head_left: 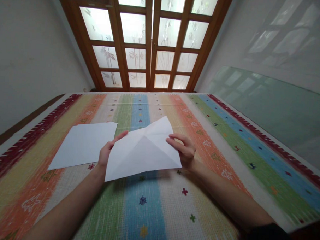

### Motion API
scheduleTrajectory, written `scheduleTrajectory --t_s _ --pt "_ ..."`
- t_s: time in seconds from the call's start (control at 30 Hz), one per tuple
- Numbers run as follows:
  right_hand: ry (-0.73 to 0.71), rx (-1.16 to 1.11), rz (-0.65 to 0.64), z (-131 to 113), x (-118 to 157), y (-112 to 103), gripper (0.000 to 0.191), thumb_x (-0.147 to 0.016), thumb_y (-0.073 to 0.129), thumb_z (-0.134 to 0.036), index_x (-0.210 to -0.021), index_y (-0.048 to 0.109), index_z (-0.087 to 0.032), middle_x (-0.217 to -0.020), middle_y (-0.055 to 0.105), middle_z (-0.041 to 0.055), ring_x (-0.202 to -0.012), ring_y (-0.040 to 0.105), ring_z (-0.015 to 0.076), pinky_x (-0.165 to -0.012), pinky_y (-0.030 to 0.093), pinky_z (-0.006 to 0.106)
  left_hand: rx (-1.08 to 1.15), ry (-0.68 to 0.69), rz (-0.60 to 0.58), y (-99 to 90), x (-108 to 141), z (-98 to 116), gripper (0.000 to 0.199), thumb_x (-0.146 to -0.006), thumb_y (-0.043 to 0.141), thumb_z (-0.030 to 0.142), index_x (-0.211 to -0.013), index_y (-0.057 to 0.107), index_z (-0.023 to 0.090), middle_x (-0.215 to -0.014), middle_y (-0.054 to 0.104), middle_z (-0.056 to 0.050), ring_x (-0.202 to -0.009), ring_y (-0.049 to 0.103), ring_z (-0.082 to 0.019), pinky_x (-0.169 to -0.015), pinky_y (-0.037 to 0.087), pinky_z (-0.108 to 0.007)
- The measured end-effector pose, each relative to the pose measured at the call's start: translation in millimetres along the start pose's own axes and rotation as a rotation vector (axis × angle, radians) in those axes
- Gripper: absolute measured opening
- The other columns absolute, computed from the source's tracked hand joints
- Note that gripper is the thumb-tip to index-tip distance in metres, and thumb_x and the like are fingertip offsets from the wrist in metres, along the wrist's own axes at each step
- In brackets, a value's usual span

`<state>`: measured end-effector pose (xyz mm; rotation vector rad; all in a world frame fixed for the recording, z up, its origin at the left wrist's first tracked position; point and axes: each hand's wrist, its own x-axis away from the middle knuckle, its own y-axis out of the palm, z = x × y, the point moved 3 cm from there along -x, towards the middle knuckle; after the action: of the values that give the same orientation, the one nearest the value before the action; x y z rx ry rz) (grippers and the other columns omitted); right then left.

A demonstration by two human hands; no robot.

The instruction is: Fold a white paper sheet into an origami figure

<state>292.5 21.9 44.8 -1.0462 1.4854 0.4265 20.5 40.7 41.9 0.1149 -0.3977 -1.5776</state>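
A creased white sheet of paper [145, 151] is held up a little above the striped tablecloth, between both hands. Its creases meet near the upper middle, and its top right part bends upward. My left hand [107, 149] grips the left edge, with a finger along the upper side and part of the hand hidden behind the paper. At the right edge, my right hand [184, 147] pinches the sheet between its fingers. To the left, a stack of flat white paper [84, 145] lies on the cloth beside my left hand.
A striped, patterned tablecloth [150, 215] covers the table. Beyond its far edge stands a wooden door with frosted panes [151, 63]. White walls flank both sides, and a pale glass panel [272, 107] leans along the right wall.
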Motion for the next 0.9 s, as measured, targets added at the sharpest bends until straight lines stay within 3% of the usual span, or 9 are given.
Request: scheduleTrajectory --t_s 0.13,0.27,0.4,0.53,0.63,0.73,0.9 --pt "0.017 -0.066 0.0 6 0 3 0.028 -0.086 0.065 -0.019 -0.111 0.072 -0.029 -0.105 0.071 0.0073 -0.09 0.07 0.0198 -0.073 0.06 0.033 0.217 -0.109 -0.033 5.4 3 -1 0.059 -0.072 0.062 0.051 -0.12 0.061 0.016 -0.104 0.071 -0.013 -0.078 0.07 -0.029 -0.06 0.059 -0.042" --pt "0.049 -0.215 -0.145 7 -2 10 0.03 -0.087 0.06 -0.014 -0.112 0.071 -0.026 -0.107 0.072 0.0078 -0.095 0.07 0.0181 -0.078 0.059 0.033 0.191 -0.082 -0.012 7.9 3 -5 0.07 -0.061 0.078 0.022 -0.126 0.053 0.025 -0.107 0.07 -0.008 -0.072 0.07 -0.021 -0.06 0.06 -0.031" --pt "0.291 -0.419 -0.249 13 -5 14 0.031 -0.09 0.049 -0.013 -0.101 0.074 -0.026 -0.106 0.073 0.0062 -0.097 0.069 0.0161 -0.084 0.056 0.034 0.206 0.011 0.034 6.9 2 -6 0.078 -0.057 0.081 0.014 -0.126 0.048 0.028 -0.11 0.068 -0.006 -0.086 0.071 -0.023 -0.071 0.061 -0.033" --pt "0.554 -0.589 -0.334 18 -7 17 0.026 -0.092 0.05 -0.032 -0.1 0.073 -0.024 -0.112 0.071 0.0075 -0.106 0.065 0.0201 -0.092 0.052 0.04 0.164 0.102 0.062 4.9 -1 -6 0.076 -0.057 0.083 0.017 -0.124 0.048 0.027 -0.111 0.067 -0.006 -0.094 0.069 -0.025 -0.076 0.06 -0.034" --pt "0.667 -0.656 -0.436 16 -5 22 0.041 -0.083 0.062 -0.053 -0.112 0.068 -0.024 -0.117 0.068 0.009 -0.107 0.064 0.0233 -0.091 0.051 0.042 0.051 0.197 0.117 2.0 -5 -8 0.077 -0.056 0.085 0.023 -0.124 0.048 0.024 -0.111 0.064 -0.006 -0.093 0.067 -0.023 -0.079 0.058 -0.034" --pt "0.678 -0.585 -0.538 11 -3 27 0.056 -0.069 0.077 -0.053 -0.116 0.063 -0.026 -0.124 0.062 0.0092 -0.115 0.058 0.0268 -0.095 0.048 0.044 -0.004 0.287 0.166 0.6 -7 -9 0.076 -0.054 0.086 0.024 -0.121 0.049 0.023 -0.116 0.06 -0.006 -0.094 0.066 -0.021 -0.081 0.056 -0.032" --pt "0.551 -0.551 -0.616 4 -3 27 0.055 -0.071 0.079 -0.044 -0.12 0.06 -0.029 -0.127 0.058 0.0079 -0.126 0.05 0.0271 -0.108 0.038 0.049 0.032 0.266 0.194 3.9 -2 -7 0.071 -0.058 0.083 0.022 -0.12 0.047 0.026 -0.111 0.062 -0.005 -0.087 0.068 -0.021 -0.075 0.057 -0.032"
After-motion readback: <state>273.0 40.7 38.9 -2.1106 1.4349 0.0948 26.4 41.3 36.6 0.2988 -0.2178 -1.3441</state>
